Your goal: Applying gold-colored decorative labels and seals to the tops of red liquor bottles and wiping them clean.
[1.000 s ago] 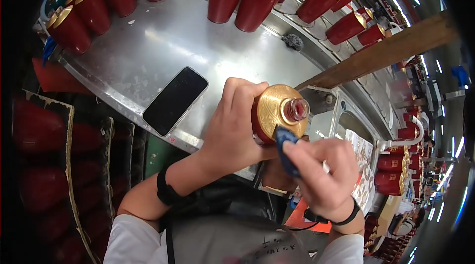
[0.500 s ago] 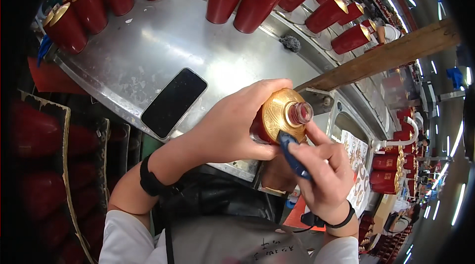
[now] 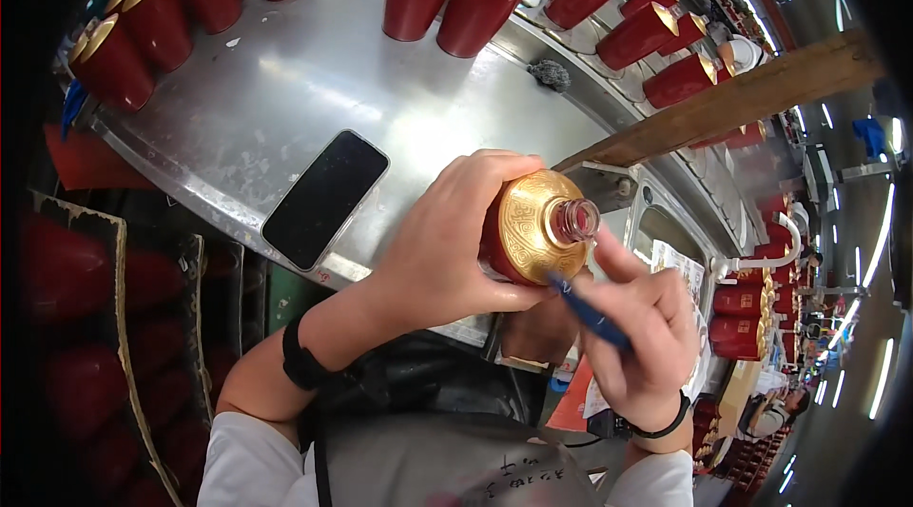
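Observation:
My left hand (image 3: 442, 245) is wrapped round a dark red bottle (image 3: 540, 226) with an embossed gold shoulder. The bottle is tilted, its bare, threaded clear neck pointing right. My right hand (image 3: 642, 336) grips a slim dark-blue tool (image 3: 592, 310); motion blurs it, and its exact kind is unclear. The tool's tip is at the lower edge of the gold shoulder. Some fingers of my right hand are close to the bottle's neck. The bottle's lower body is hidden behind my left hand.
A black phone (image 3: 325, 200) lies on the metal table (image 3: 238, 107). Red bottles (image 3: 485, 3) stand along the far side and at far left (image 3: 112, 65). A wooden beam (image 3: 723, 103) crosses at right, above a sink with a white tap (image 3: 787, 245). Partitioned crates (image 3: 119, 317) sit at lower left.
The blue tool has slid a little down and right across the gold shoulder, with my right hand shifting along. The bottle has turned slightly in my left hand.

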